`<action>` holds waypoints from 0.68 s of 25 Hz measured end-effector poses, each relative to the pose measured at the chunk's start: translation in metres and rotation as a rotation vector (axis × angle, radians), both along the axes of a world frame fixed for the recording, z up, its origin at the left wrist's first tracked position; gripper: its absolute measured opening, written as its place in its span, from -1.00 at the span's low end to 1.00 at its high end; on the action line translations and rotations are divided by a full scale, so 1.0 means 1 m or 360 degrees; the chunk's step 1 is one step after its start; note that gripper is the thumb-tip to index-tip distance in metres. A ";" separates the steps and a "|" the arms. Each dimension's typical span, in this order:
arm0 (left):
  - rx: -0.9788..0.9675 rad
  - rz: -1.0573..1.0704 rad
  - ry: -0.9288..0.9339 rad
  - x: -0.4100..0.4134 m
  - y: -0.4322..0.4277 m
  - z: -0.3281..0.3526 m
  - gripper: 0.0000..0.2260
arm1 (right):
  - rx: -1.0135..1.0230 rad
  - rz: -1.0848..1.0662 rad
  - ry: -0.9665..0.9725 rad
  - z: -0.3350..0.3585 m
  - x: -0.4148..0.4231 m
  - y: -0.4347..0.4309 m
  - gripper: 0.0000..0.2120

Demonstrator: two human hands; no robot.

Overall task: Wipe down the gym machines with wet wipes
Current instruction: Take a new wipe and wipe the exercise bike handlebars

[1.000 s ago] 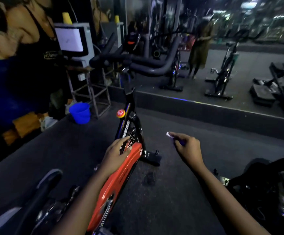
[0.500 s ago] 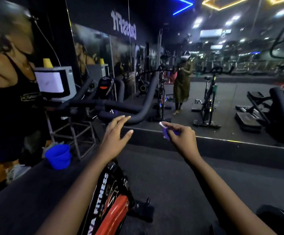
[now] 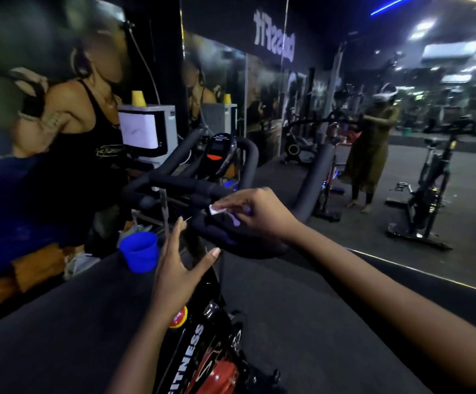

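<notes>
A black and red spin bike [image 3: 202, 351] stands right in front of me, its black padded handlebars [image 3: 180, 184] at chest height with a small console [image 3: 220, 152] behind them. My right hand [image 3: 259, 214] pinches a small white wet wipe [image 3: 216, 209] and holds it against the near handlebar pad [image 3: 231, 237]. My left hand [image 3: 177, 265] hovers just left of that pad with fingers spread and straight, holding nothing.
A blue bucket [image 3: 140, 251] sits on the floor to the left, below a stand with a white monitor [image 3: 143, 132]. A large wall mirror [image 3: 401, 166] ahead reflects other bikes and a person. Dark rubber floor [image 3: 302, 322] surrounds the bike.
My view rose from the bike's red flywheel cover to the handlebars. The left hand left the cover and lifted up. The right hand brought the wipe onto the handlebar pad.
</notes>
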State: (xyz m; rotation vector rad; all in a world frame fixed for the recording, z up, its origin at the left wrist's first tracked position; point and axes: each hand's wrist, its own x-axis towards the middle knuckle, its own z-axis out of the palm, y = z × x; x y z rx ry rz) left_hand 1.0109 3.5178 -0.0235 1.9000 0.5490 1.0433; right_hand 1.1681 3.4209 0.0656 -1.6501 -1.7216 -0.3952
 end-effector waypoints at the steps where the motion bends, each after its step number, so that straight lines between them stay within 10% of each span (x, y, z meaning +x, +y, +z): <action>1: -0.0033 0.0006 -0.0011 0.004 -0.002 -0.001 -0.21 | -0.0048 0.0061 -0.0051 0.002 0.003 0.013 -0.75; 17: -0.0415 0.0147 -0.0384 0.030 -0.019 -0.008 -0.45 | -0.0690 0.0619 -0.0148 0.015 0.078 -0.041 -0.69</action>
